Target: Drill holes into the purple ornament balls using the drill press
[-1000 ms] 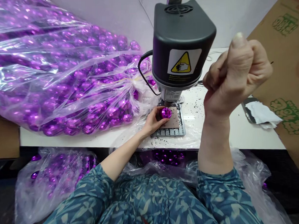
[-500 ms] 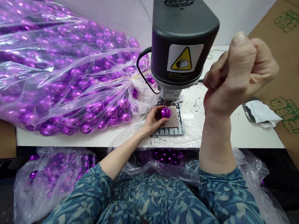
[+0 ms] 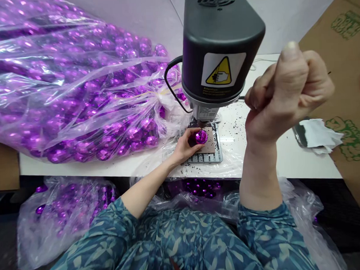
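Observation:
My left hand [image 3: 185, 146] pinches a faceted purple ball [image 3: 200, 137] and holds it on a brown pad [image 3: 210, 144] lying on the grey slotted base [image 3: 207, 157] of a bench drill press [image 3: 222, 49]. The ball sits right under the machine's spindle. My right hand [image 3: 285, 92] is raised beside the dark machine head, closed in a fist round the thin metal lever [image 3: 241, 97] that sticks out of its right side.
A big clear plastic bag of purple balls [image 3: 76, 91] fills the left of the white table [image 3: 288, 162]. More bagged balls [image 3: 64, 211] lie below the table edge. A cardboard box [image 3: 345, 100] stands at the right, by a white tissue [image 3: 320, 135]. Dark chips litter the table.
The ball has shifted slightly right under the spindle, with my left fingers turned round it. My right fist on the lever has dropped a little.

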Motion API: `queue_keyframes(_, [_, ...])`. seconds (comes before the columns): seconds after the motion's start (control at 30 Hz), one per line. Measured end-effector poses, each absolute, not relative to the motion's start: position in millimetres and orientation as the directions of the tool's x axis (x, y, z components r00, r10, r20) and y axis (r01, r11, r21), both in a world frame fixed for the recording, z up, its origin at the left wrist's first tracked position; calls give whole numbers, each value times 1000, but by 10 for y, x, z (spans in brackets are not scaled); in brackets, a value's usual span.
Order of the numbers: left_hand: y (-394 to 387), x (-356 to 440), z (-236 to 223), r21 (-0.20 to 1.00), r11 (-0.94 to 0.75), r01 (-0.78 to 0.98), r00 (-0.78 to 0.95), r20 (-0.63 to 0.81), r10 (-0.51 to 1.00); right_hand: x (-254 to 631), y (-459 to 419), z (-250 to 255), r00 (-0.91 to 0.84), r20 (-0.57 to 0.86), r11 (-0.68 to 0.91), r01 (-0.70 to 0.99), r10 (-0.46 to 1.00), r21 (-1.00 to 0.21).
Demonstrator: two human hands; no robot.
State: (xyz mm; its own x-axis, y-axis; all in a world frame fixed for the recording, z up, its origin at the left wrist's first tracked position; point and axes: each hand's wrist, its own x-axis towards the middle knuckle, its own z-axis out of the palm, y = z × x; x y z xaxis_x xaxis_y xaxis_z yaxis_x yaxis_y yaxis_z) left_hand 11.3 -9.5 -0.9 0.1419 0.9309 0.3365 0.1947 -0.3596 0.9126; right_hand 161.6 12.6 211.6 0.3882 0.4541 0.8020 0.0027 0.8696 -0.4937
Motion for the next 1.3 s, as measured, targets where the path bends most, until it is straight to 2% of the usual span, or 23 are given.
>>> queue_keyframes(0.23, [-94,110,-17,918,-352,184,146,329,933,1594,-37,1850,446,793,874,48,415,-484])
queue_keyframes(0.43, [-87,109,-45,922,-349,171,138,328,935,1617,72,1726,483,816,924,33,318,-380])
queue_keyframes(0.67, [-92,109,-51,930,-336,149,133,318,939,1634,148,1570,535,808,946,44,249,-321])
queue_keyframes(0.9, [-98,117,-32,936,-323,143,138,304,943,1676,184,1465,501,851,973,64,160,-220])
queue_keyframes(1.03, [-97,122,-39,934,-327,143,123,311,942,1694,190,1431,374,926,997,28,55,-71])
queue_keyframes(1.1, [-101,125,-42,935,-329,135,115,315,942,1689,176,1433,341,939,999,12,29,-35])
queue_keyframes(1.2, [-100,136,-40,936,-328,129,113,315,942,1666,147,1545,359,932,998,-9,54,-55])
queue_keyframes(1.3, [-101,151,-29,928,-336,159,83,327,941,1642,140,1809,389,899,977,-23,203,-211])
